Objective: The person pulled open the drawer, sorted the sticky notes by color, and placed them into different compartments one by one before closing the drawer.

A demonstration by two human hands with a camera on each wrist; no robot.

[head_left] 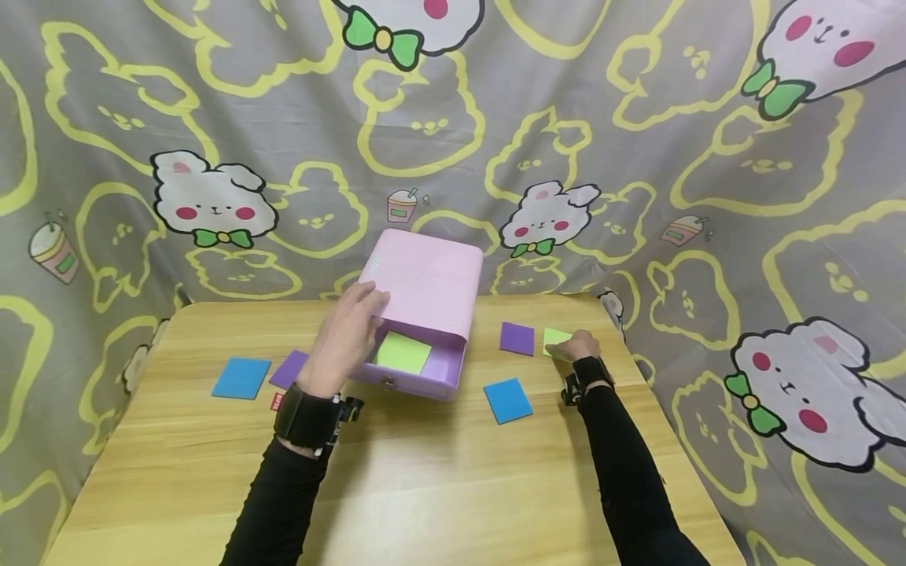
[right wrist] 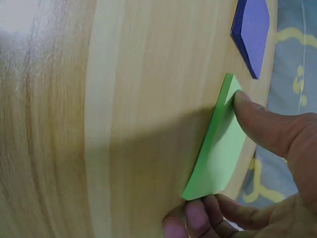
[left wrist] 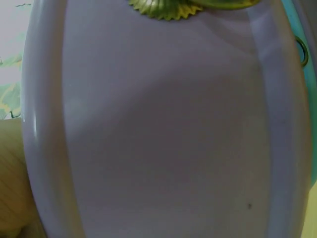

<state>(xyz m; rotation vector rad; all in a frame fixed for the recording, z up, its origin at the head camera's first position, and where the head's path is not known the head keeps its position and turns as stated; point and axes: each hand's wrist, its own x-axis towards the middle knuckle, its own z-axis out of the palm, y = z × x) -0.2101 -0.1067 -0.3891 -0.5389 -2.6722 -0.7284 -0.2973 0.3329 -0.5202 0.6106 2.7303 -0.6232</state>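
The head view is bright, the left wrist's dim, and glare streaks the tabletop.

The left hand hides the near left corner of the box and part of a purple pad; the right fingers cover part of the green pad; marks on the red tag are too small to read; the top edge crops a gold fitting in the left wrist view and a second purple pad in the right wrist view.
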